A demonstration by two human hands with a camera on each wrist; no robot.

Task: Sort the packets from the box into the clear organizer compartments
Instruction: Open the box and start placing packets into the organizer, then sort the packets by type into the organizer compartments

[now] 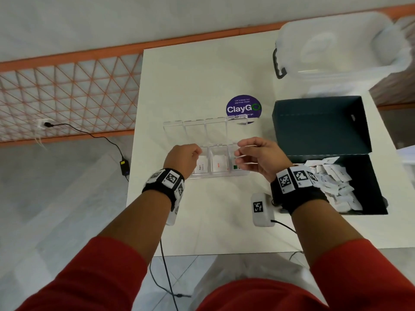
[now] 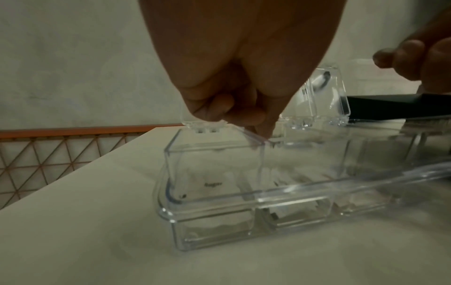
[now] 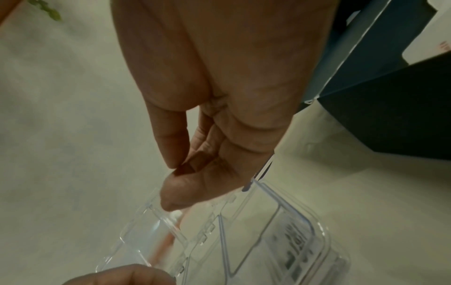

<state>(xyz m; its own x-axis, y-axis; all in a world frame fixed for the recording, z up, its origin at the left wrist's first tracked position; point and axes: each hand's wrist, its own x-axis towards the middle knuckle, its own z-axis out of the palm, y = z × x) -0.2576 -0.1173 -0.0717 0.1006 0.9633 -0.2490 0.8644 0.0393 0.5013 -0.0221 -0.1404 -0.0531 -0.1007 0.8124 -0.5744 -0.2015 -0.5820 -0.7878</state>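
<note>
The clear organizer (image 1: 220, 175) (image 2: 244, 198) (image 3: 268, 241) lies mid-table with several lids folded back. White packets (image 1: 219, 164) sit in its near compartments; one reads "Sugar" (image 2: 213, 184). My left hand (image 1: 195, 153) (image 2: 234, 115) has curled fingers pinching the hinge end of the leftmost lid. My right hand (image 1: 244, 149) (image 3: 178, 173) pinches the rightmost lid (image 2: 327, 92), which stands half raised. The dark teal box (image 1: 372, 187) at the right holds a heap of white packets (image 1: 332, 182).
A translucent storage bin (image 1: 336, 48) stands at the back right. A purple ClayGo sticker (image 1: 243, 107) lies behind the organizer. A small white tagged device (image 1: 261, 208) with a cable sits near the front edge. The table's left edge drops to the floor.
</note>
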